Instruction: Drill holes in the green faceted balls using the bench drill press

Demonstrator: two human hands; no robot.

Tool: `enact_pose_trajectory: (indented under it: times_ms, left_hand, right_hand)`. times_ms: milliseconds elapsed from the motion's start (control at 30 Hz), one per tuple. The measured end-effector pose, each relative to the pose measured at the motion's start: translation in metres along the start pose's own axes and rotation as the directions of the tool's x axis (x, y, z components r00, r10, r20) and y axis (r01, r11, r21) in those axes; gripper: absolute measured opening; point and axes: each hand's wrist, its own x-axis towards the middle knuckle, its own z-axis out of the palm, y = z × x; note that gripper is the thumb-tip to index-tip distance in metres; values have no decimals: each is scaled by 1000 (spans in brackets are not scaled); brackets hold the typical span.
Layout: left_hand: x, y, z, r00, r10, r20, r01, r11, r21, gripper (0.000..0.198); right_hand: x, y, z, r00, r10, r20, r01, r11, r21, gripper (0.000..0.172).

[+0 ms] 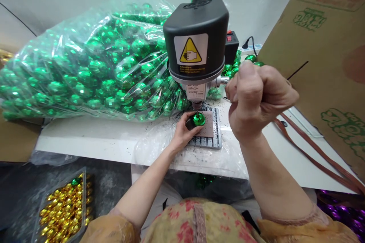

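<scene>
A small bench drill press [196, 41] with a black head and a yellow warning label stands on the white table [85, 136]. My left hand [184, 131] pinches a faceted green ball [199, 119] on the slotted drill base [209, 141], right under the drill bit. My right hand [255, 97] is raised at the machine's right side, closed in a fist around the feed handle, whose metal stub shows by my knuckles.
A big clear plastic bag [85, 64] full of green faceted balls lies along the back left of the table. A tray of gold balls [64, 209] sits on the floor at lower left. A cardboard sheet [327, 57] leans at the right, and brown straps [313, 152] cross the table.
</scene>
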Motion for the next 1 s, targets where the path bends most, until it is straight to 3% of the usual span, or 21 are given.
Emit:
enact_pose_trajectory:
  times_ms: [167, 433, 633, 1000]
  left_hand:
    - [0, 2, 0, 1000, 20, -1, -20, 1000, 3, 53]
    - [-1, 2, 0, 1000, 9, 14, -9, 1000, -22, 54]
    - [-2, 0, 0, 1000, 10, 22, -9, 999, -40, 54]
    - [-2, 1, 1, 1000, -14, 13, 14, 998, -64, 53]
  right_hand:
    - [-9, 8, -3, 995, -101, -26, 102, 994, 31, 53]
    - [-12, 18, -7, 987, -161, 0, 160, 982, 101, 52]
    - [-17, 20, -8, 987, -163, -15, 164, 984, 65, 51]
    - [-21, 24, -14, 960, -280, 16, 279, 958, 67, 48]
